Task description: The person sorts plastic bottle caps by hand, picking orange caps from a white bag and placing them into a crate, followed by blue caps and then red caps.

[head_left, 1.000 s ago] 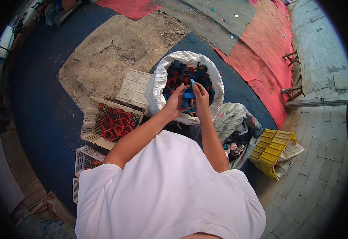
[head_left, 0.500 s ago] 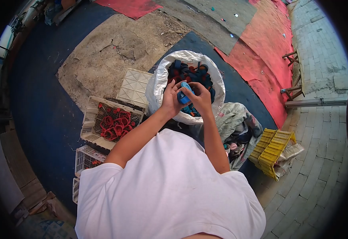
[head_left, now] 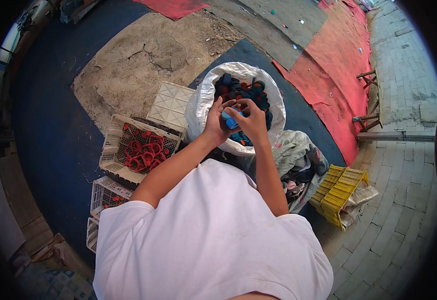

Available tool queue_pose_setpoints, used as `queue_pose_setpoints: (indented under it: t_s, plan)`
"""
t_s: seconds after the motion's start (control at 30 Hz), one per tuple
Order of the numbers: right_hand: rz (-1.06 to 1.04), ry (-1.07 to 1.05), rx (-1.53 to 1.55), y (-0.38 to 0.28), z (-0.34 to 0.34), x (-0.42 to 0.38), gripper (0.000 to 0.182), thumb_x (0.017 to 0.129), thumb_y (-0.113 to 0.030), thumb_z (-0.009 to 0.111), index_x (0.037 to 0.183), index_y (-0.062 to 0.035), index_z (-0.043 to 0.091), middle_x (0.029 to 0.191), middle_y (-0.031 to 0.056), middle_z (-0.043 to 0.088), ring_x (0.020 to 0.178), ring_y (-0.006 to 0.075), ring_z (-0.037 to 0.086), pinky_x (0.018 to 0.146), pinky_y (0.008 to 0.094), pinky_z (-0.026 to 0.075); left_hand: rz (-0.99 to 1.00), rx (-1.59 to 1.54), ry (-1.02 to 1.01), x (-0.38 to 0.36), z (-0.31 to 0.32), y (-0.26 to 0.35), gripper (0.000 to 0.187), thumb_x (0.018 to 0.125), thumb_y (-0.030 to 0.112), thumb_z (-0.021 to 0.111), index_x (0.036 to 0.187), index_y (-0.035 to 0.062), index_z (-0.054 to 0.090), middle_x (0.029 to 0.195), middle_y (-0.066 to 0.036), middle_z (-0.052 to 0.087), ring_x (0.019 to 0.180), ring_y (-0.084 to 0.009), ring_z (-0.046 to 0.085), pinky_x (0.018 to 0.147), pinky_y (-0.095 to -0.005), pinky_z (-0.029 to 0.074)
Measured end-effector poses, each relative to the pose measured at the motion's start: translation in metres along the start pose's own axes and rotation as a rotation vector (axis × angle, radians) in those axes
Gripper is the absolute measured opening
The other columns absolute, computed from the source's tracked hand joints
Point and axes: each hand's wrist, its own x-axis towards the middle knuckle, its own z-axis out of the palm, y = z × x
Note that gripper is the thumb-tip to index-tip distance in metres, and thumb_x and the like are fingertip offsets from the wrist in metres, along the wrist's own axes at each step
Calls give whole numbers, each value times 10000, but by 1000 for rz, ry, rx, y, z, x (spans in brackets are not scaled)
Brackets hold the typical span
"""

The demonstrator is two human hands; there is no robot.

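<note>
Between my two hands is a small blue part (head_left: 232,119), held over the near side of a white woven sack (head_left: 195,111). My left hand (head_left: 217,121) supports it from the left, its fingers curled around the part. From the right, my right hand (head_left: 251,120) grips the same part with bent fingers. The sack stands open, and dark blue and orange-red pieces (head_left: 246,91) lie inside it. Fingers and palm hide some of the blue part.
Left of the sack, a crate (head_left: 109,159) holds red parts (head_left: 146,154), with an upturned pale crate (head_left: 171,105) beyond it and smaller crates (head_left: 98,195) nearer. On the right are a second sack (head_left: 292,142), yellow crates (head_left: 337,192) and wooden stools (head_left: 371,120).
The blue part has turned in my fingers and more of it is covered. My hands stay over the sack, while the whole view has shifted slightly.
</note>
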Motion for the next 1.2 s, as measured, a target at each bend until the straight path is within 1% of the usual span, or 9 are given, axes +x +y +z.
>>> queue_pose_setpoints:
  t_s: [0.07,0.23,0.33,0.43,0.53,0.67,0.87,0.97,1.2]
  plan:
    - [59,14,30,-2,0,2,513,834,-472,809,1053,-16,723,782,125,728,731,154,711,643,292,541,11,16,-14,4,-3,-2,523,1015,617,426,1263,183,580,1309,-59,596,1222,-235,595,1030,-563,462]
    - [103,76,171,3,0,8,510,930,-523,704,963,-14,728,718,77,699,604,127,646,558,257,489,7,12,22,6,-3,-5,470,1025,568,466,1196,154,609,1185,-77,652,1154,-264,646,924,-566,578]
    - [354,-7,370,8,-9,11,593,938,-563,665,912,25,739,765,95,717,706,128,663,627,282,506,12,-20,17,7,-5,-7,461,1022,555,486,1198,146,608,1205,-88,650,1155,-266,647,908,-560,592]
    - [369,30,306,5,-10,10,623,951,-590,627,881,19,736,716,86,688,673,123,636,599,293,481,20,-13,7,5,-2,-6,500,1023,565,467,1251,133,571,1243,-111,622,1186,-287,626,962,-560,563]
    - [223,20,139,-4,-5,4,622,955,-598,616,905,11,728,687,94,672,670,125,638,594,312,475,23,-13,8,5,-3,-6,520,1024,574,453,1288,138,555,1273,-116,612,1194,-289,622,977,-552,554]
    - [33,-11,1,-10,1,-3,506,1007,-503,608,927,-24,748,646,20,612,571,67,543,518,254,437,26,-30,-15,0,-2,-2,484,1031,548,452,1320,174,558,1301,-99,620,1186,-275,633,963,-540,557]
    - [319,-33,636,-1,-20,7,574,1037,-526,509,1099,20,672,681,25,592,562,87,559,527,266,498,20,-235,-146,-5,-2,4,394,1050,417,437,1331,168,556,1330,-118,611,1208,-355,618,1047,-620,500]
    - [474,-43,1011,10,-26,12,581,1034,-534,483,1151,17,624,785,65,624,706,151,624,564,269,483,-2,-318,-180,-6,-5,5,390,1049,383,433,1334,145,552,1356,-137,592,1240,-415,585,1076,-658,466]
    - [589,86,1450,27,-15,6,500,1032,-438,475,1202,20,581,1065,174,621,1029,283,634,866,358,544,-9,-347,-153,-7,-7,8,435,1042,408,452,1370,137,540,1382,-150,572,1308,-441,527,1093,-676,435]
